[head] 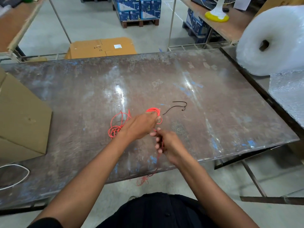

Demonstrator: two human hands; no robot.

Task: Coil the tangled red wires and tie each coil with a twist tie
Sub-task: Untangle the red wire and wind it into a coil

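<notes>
**Red wire half coiled, both hands on it**

Head view: L hand (141,125) is over the table (230,112), mid-width, nearer the front edge than the back. Its fingers are curled round a small red coil (153,111); the loops poke out past the knuckles, toward the back edge.

R hand (169,145) sits just in front and to the right of the L, near the front edge. Its fingers are curled round a single red strand (158,156). That strand's long axis runs roughly front-to-back: from the coil, through the R fist, over the front edge, down to a small loose tangle (143,181) hanging below the tabletop.

A second loose red bunch (116,125) lies on the table just left of the L wrist, loops sprawled, no clear direction.

Black twist tie (179,106) lies flat just right of the coil, apart from both hands, curved, long axis approx left-right.

Cardboard box (21,119) at left edge; bubble-wrap roll (271,40) at back right corner.
</notes>
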